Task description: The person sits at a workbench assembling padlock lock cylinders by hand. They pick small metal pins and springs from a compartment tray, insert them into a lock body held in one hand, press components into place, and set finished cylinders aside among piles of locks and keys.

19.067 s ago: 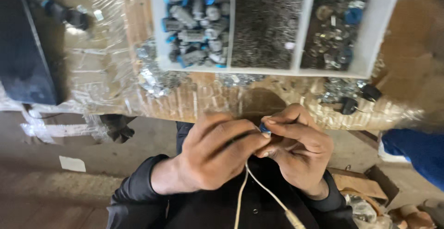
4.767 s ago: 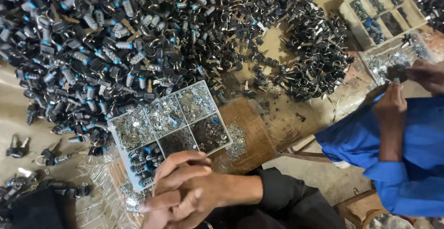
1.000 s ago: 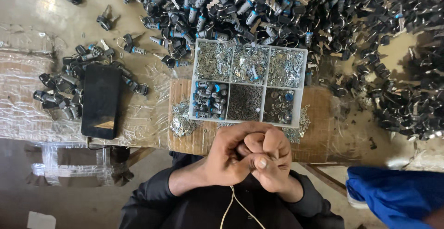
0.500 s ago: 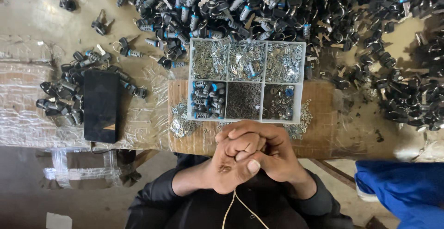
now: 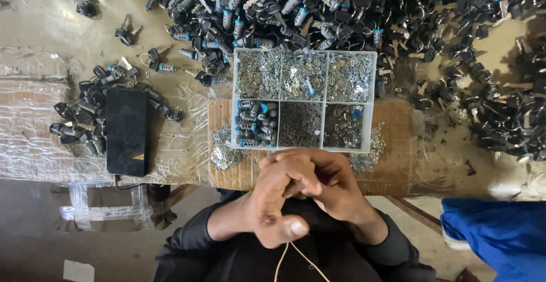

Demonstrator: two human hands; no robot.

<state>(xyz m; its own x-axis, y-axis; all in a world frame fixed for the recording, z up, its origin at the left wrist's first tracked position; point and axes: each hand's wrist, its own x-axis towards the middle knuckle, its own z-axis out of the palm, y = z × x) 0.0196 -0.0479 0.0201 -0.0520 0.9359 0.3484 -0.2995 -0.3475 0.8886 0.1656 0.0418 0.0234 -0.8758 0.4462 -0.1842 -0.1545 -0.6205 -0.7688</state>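
My left hand (image 5: 272, 205) and my right hand (image 5: 336, 190) are clasped together just below the table's near edge, over my dark-sleeved lap. Their fingers are curled around a small dark part (image 5: 292, 189) that is mostly hidden between them. My left thumb points toward the camera. Right above the hands stands a white compartment tray (image 5: 376, 101). It holds small silver metal pieces, tiny springs and blue-tipped cylinders. A pale cord (image 5: 287, 258) hangs below my hands.
A big heap of black lock cylinders with keys (image 5: 318, 9) covers the far side of the table. A black phone (image 5: 128, 129) lies left of the tray among loose cylinders. Cardboard (image 5: 404, 162) lies under the tray. Another person's blue clothing (image 5: 495, 236) is at bottom right.
My hands have stayed clasped on the part. The left hand has turned so its thumb comes forward. The view has shifted slightly.
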